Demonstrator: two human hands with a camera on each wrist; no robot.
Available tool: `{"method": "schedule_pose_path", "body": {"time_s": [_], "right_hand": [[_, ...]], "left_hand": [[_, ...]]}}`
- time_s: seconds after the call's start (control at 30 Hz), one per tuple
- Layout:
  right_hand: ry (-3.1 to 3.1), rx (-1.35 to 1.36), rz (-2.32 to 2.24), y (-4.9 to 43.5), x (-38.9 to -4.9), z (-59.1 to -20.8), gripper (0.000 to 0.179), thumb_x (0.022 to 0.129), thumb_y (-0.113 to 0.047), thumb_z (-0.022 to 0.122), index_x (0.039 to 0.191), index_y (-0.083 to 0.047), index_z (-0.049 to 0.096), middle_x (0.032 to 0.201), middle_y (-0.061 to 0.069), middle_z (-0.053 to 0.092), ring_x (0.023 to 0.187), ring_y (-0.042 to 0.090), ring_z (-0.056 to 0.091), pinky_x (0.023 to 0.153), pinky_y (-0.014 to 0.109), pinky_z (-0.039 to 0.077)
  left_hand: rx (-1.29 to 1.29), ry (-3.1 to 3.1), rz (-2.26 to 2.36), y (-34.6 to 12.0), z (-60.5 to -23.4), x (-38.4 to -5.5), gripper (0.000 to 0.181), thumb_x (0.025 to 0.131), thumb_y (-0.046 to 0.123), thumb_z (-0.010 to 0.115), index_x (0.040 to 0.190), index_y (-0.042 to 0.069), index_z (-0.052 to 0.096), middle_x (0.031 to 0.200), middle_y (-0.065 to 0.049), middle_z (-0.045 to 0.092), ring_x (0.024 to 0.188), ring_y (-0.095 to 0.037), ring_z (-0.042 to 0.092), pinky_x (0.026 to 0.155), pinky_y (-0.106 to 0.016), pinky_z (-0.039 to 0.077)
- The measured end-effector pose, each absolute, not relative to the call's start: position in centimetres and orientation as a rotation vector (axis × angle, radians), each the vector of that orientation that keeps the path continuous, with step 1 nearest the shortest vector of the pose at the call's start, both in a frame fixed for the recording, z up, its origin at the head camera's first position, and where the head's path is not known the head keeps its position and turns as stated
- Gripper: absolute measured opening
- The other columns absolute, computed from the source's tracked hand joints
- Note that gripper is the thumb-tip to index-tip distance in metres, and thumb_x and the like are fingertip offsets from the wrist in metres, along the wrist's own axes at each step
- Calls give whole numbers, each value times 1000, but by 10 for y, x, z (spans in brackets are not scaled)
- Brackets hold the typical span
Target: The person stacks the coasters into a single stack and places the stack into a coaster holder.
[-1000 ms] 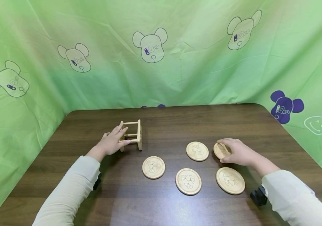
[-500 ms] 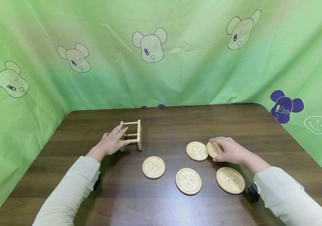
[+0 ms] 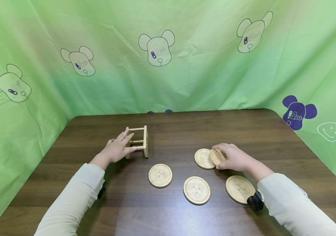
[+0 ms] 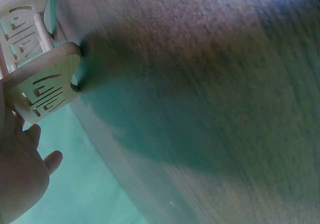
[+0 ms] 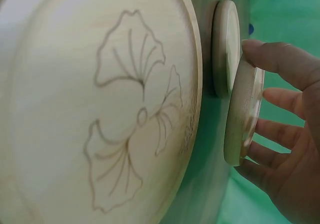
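Note:
In the head view my left hand (image 3: 116,149) holds a small wooden coaster rack (image 3: 146,141) by its left side, thumb by the front bar. The left wrist view shows the rack's cut-out side panel (image 4: 47,86) beside that hand. My right hand (image 3: 234,157) grips a round wooden coaster (image 3: 217,157) by its edge, thumb on the near side. This coaster overlaps the right part of another coaster (image 3: 202,159) lying flat. From the right wrist, the held coaster (image 5: 242,116) appears tilted, thumb and fingers at its rim.
More coasters engraved with leaves lie on the dark wooden table (image 3: 168,131): one at centre-left (image 3: 160,175), one coaster nearer the front (image 3: 196,190), and one coaster (image 3: 240,189) below my right forearm. A green printed cloth (image 3: 194,75) hangs behind and at both sides.
My right hand has moved left with its coaster, from beside the back coaster to overlapping its right edge. The left hand and the rack have stayed still.

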State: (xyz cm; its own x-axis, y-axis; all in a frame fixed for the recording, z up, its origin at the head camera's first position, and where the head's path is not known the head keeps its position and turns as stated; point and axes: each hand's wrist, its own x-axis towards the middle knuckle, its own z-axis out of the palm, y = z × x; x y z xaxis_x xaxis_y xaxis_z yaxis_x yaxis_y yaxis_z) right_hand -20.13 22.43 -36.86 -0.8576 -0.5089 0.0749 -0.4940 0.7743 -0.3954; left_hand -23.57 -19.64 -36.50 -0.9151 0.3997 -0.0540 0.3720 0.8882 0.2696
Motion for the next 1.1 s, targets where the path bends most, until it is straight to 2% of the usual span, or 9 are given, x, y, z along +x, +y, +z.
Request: {"method": "schedule_pose_path", "body": {"time_s": [1.1], "right_hand": [[2885, -886, -612, 193, -216, -374, 65, 57, -22, 74, 112, 4, 52, 109, 21, 52, 99, 39, 44, 82, 45, 35]], "left_hand": [[618, 2956, 381, -195, -363, -235, 68, 87, 52, 36, 138, 10, 21, 143, -11, 3, 128, -27, 13, 90, -56, 18]]}}
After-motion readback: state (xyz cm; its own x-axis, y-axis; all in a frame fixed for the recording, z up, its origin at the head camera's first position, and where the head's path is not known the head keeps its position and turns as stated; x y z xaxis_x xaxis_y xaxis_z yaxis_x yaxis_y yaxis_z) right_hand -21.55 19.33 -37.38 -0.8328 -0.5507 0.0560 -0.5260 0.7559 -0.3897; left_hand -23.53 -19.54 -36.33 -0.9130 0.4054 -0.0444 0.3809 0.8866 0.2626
